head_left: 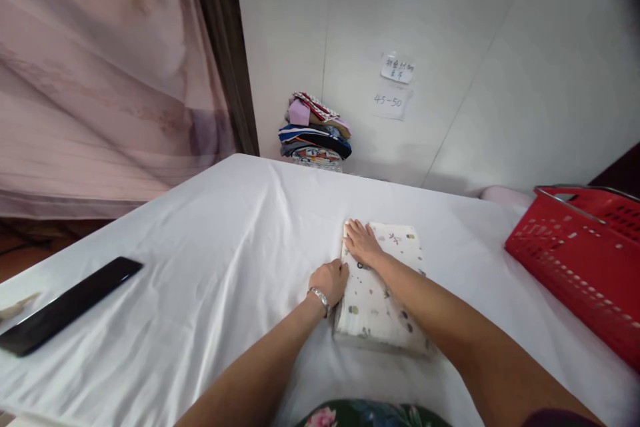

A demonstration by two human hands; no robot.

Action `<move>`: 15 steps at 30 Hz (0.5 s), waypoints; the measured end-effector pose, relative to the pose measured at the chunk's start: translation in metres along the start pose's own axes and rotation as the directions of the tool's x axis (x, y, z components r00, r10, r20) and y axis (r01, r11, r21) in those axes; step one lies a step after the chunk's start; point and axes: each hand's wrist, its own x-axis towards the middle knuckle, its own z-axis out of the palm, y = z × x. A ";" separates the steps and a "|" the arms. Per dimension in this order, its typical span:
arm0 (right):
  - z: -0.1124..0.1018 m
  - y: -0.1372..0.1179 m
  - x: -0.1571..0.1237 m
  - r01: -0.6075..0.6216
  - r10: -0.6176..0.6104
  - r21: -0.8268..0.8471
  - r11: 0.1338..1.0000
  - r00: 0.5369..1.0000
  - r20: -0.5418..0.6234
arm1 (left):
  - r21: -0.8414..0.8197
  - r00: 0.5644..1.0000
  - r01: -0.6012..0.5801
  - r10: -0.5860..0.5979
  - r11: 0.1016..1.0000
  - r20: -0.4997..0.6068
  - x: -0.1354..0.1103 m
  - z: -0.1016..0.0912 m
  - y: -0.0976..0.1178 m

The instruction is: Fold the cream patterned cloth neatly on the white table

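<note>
A folded white cloth with small printed figures (pixel 387 293) lies on the white table sheet (pixel 225 247) in front of me. My right hand (pixel 363 242) rests flat on the cloth's far left corner, fingers stretched out. My left hand (pixel 330 280), with a bracelet at the wrist, is curled against the cloth's left edge, its fingers tucked at the fold. Whether it grips the edge or only presses it I cannot make out.
A red plastic basket (pixel 580 260) with a metal handle sits at the right. A long black flat object (pixel 65 307) lies near the left edge. A pile of folded clothes (pixel 315 127) stands at the far edge by the wall, under paper notes (pixel 395 87). A pink curtain (pixel 100 80) hangs left.
</note>
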 end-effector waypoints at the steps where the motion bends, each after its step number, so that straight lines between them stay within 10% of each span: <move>1: -0.001 -0.001 0.000 0.001 -0.001 0.014 1.000 1.000 0.001 | 0.002 1.000 -0.001 0.001 1.000 -0.001 0.000 0.000 0.000; 15: -0.021 0.043 -0.114 -0.133 0.131 0.043 0.990 0.991 0.029 | 0.022 1.000 -0.017 0.016 1.000 0.018 0.003 0.000 -0.002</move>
